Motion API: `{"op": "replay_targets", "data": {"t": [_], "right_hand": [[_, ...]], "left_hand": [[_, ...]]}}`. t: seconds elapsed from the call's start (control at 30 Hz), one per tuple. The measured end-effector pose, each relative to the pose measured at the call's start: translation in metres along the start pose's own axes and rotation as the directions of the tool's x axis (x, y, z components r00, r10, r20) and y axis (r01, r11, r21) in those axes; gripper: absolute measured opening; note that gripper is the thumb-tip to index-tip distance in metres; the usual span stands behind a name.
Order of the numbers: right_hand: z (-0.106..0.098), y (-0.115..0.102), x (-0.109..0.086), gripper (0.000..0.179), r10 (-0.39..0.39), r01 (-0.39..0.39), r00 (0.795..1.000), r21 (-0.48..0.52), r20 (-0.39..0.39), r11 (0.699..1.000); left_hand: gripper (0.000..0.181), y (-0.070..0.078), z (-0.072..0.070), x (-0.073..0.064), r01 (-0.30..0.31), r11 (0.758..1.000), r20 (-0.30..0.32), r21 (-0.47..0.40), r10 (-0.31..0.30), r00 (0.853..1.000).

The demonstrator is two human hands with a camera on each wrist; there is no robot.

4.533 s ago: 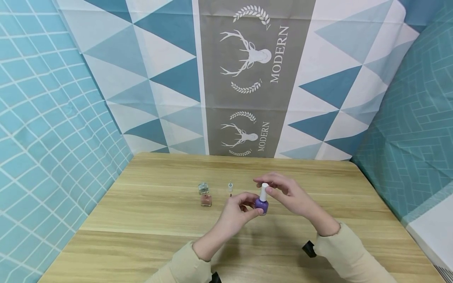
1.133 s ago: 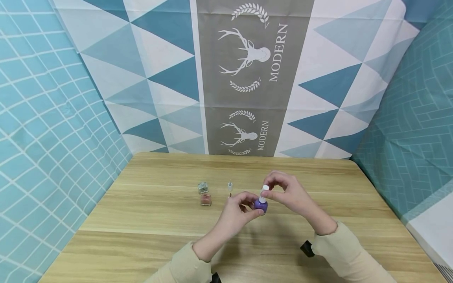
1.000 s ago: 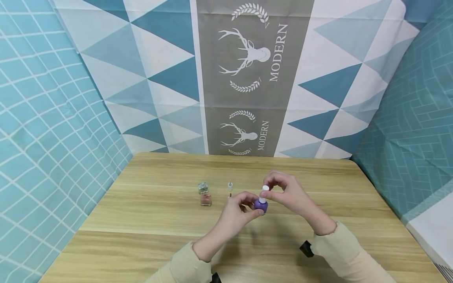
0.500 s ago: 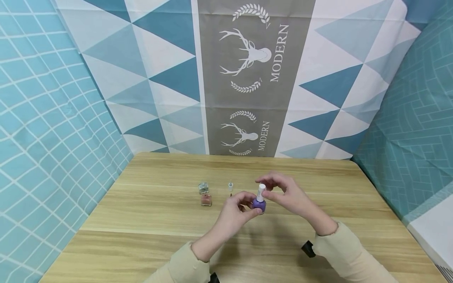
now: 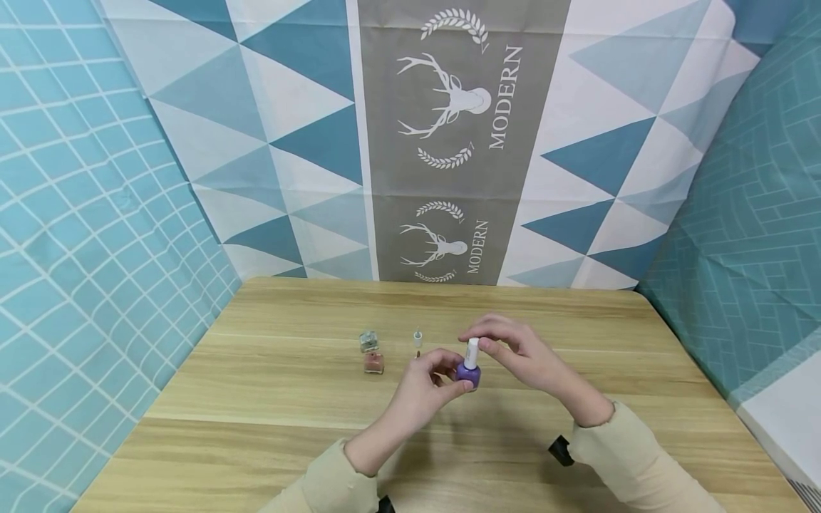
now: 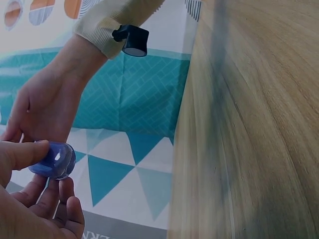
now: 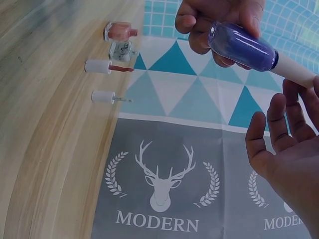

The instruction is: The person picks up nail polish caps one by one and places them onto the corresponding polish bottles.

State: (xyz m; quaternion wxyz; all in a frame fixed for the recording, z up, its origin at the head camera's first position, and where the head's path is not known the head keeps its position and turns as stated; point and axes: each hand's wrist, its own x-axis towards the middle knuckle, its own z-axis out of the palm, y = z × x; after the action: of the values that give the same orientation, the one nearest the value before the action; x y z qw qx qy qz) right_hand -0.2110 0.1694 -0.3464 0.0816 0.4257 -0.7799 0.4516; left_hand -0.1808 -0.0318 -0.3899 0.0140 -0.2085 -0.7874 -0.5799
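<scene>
Above the table, my left hand (image 5: pixel 420 385) holds a purple nail polish bottle (image 5: pixel 468 374) between thumb and fingers. The left wrist view shows the bottle's rounded base (image 6: pixel 55 160) under the thumb. Its white cap (image 5: pixel 472 353) sits on the bottle's neck and tilts slightly. My right hand (image 5: pixel 522 356) pinches this cap between thumb and fingers, the other fingers loosely bent. In the right wrist view a dark ring shows where the bottle (image 7: pixel 241 46) meets the cap (image 7: pixel 294 70).
Left of the hands, an open pink polish bottle (image 5: pixel 374 363) and a clear glittery one (image 5: pixel 368 341) stand on the wooden table (image 5: pixel 269 399). Two white brush caps stand brush-up nearby, one with a reddish brush (image 7: pixel 98 66), one with a pale brush (image 7: pixel 103 96). Patterned cloths surround the table.
The right fingers have shifted around the white cap, curling closer about a second ago and now extending past it again. Bottle and hands have moved slightly left. The other bottles have stayed put.
</scene>
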Motion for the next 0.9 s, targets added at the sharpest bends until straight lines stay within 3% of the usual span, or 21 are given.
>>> {"op": "replay_targets", "data": {"t": [0.57,0.9], "right_hand": [[0.0040,-0.0007,0.0008,0.022,0.049,-0.049,0.996,0.000,-0.069,0.999],[0.0067,-0.0002,0.0035,0.018,0.070,-0.064,0.992,0.057,-0.105,0.996]], "left_hand": [[0.024,0.0023,0.0002,-0.0005,0.015,1.000,-0.001,0.013,-0.015,1.000],[0.024,0.0036,-0.0003,-0.0014,0.026,1.000,-0.008,0.007,-0.026,1.000]]}}
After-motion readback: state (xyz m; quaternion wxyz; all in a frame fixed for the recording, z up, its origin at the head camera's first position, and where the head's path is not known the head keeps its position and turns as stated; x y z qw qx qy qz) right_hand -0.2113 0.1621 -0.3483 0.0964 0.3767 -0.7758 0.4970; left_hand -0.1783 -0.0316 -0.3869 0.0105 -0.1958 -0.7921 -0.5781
